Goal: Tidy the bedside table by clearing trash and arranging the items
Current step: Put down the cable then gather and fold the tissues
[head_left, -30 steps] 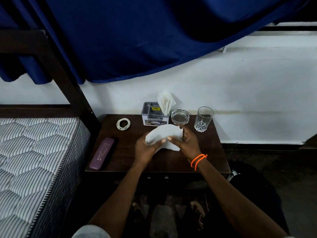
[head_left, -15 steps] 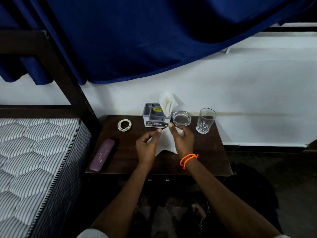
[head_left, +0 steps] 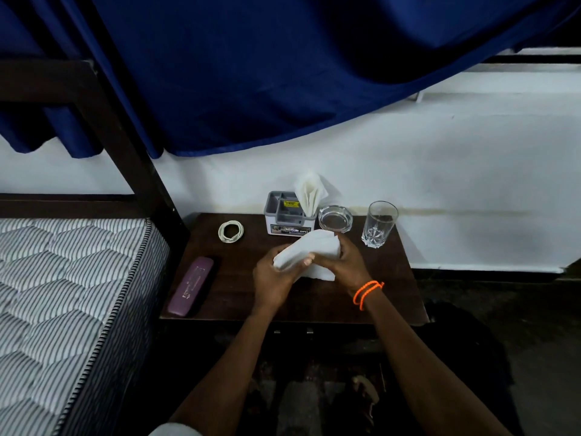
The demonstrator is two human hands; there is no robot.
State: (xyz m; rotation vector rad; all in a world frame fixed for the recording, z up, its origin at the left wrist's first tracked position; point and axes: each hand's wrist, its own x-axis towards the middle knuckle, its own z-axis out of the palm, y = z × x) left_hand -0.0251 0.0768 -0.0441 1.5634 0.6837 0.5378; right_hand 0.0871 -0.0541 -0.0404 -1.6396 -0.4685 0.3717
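Observation:
A white paper napkin (head_left: pixel 309 251) is folded over above the middle of the dark wooden bedside table (head_left: pixel 386 291). My left hand (head_left: pixel 273 278) grips its left end and my right hand (head_left: pixel 344 262) holds its right end. Behind them stands a grey holder (head_left: pixel 284 215) with folded white napkins (head_left: pixel 309 191) sticking up from it. A glass ashtray (head_left: pixel 335 218) and a clear drinking glass (head_left: pixel 379 224) stand to its right. A coiled white cable (head_left: pixel 230 231) lies at the back left, a purple case (head_left: pixel 190 286) at the front left.
A striped mattress (head_left: pixel 63 294) in a dark bed frame (head_left: pixel 125 136) borders the table's left side. A blue curtain (head_left: pixel 251 73) hangs over the white wall behind. Dark floor lies to the right, and my feet show below the table's front edge.
Half a second ago the napkin lay flat under my fingertips; now both hands have lifted and folded it over into a bundle.

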